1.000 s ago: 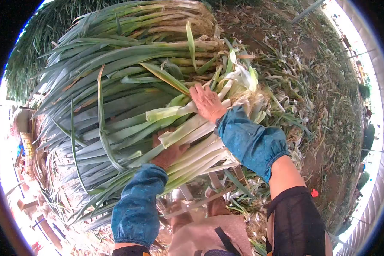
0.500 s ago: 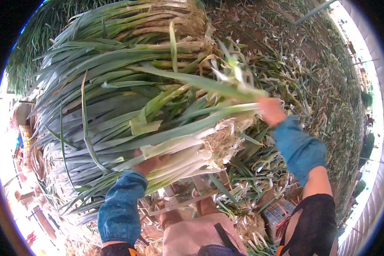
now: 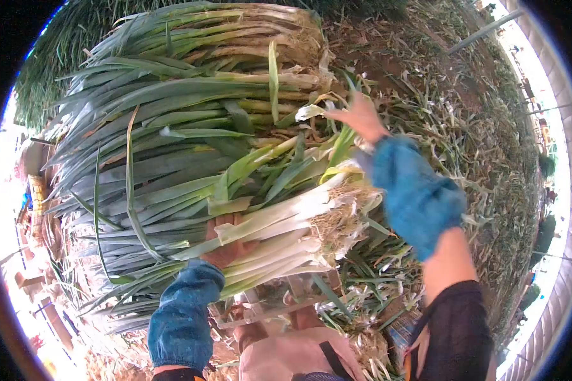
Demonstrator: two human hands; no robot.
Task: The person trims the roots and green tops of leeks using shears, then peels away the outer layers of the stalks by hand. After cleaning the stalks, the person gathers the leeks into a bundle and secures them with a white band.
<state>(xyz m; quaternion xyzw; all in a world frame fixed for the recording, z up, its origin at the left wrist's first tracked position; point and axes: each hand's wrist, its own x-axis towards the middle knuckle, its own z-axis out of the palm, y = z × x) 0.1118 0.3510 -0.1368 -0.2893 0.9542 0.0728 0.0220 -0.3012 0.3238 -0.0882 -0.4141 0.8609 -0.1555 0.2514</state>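
Note:
A large pile of long green leeks (image 3: 171, 140) lies across the left and middle of the view, with the leaves pointing left. Nearest me is a bundle of white stalks (image 3: 273, 247), its hairy roots (image 3: 340, 222) at the right end. My left hand (image 3: 229, 241) rests on this bundle with its fingers spread, partly under a pale stalk. Beyond the roots my right hand (image 3: 360, 116) is raised, fingers apart, and nothing shows in its grasp. A pale leaf piece (image 3: 309, 113) is near its fingertips.
Leaf scraps and peelings (image 3: 451, 140) cover the ground on the right. Dark green tops (image 3: 57, 70) stand behind the pile at the upper left. A metal pole (image 3: 486, 30) crosses the upper right. Below the bundle is a low frame (image 3: 279, 313), near my legs.
My right hand has moved up and to the left and let go of the long green leaf. My left hand's fingers now show spread on the bundle.

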